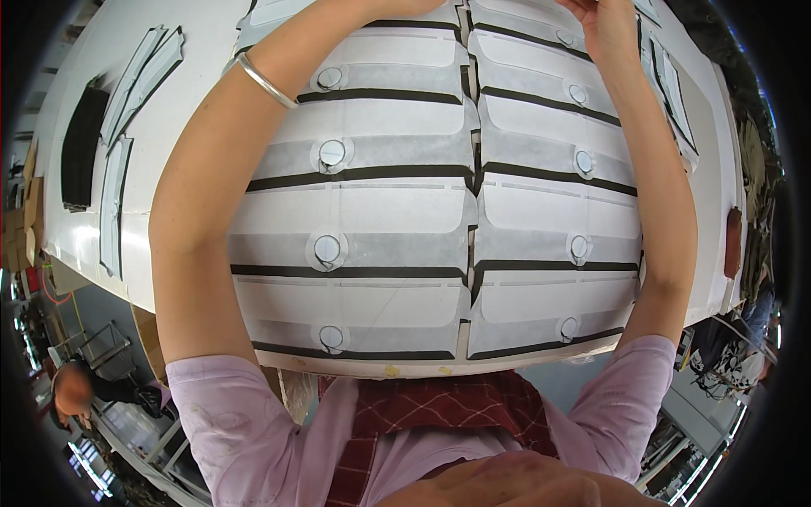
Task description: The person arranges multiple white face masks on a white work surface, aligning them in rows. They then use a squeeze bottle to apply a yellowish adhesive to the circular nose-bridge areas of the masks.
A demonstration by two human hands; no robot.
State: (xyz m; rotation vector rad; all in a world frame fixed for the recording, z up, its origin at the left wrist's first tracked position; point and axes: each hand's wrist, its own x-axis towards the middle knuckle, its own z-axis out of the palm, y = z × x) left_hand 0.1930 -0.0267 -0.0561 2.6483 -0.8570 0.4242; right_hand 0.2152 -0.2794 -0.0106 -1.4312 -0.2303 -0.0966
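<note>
Both my arms stretch forward over the table, and the hands reach the top edge of the view. My left hand [416, 5] is mostly cut off there, so its fingers cannot be read. Of my right hand [601, 20], the thumb and curled fingertips show close together; what they hold, if anything, is out of sight. Under my arms lie two columns of overlapping white and grey flat panels [397, 203] with black edge strips. Each has a round pale disc [326, 249] near its lower edge. The right hand is over the right column, the left hand over the left one.
On the left of the white table [76, 241] lie a black stack of strips [83, 148] and several narrow pale pieces [114, 207]. More narrow pieces [672, 93] lie at the right. A brown object [732, 243] sits by the right edge. Another person [74, 389] is at the far left.
</note>
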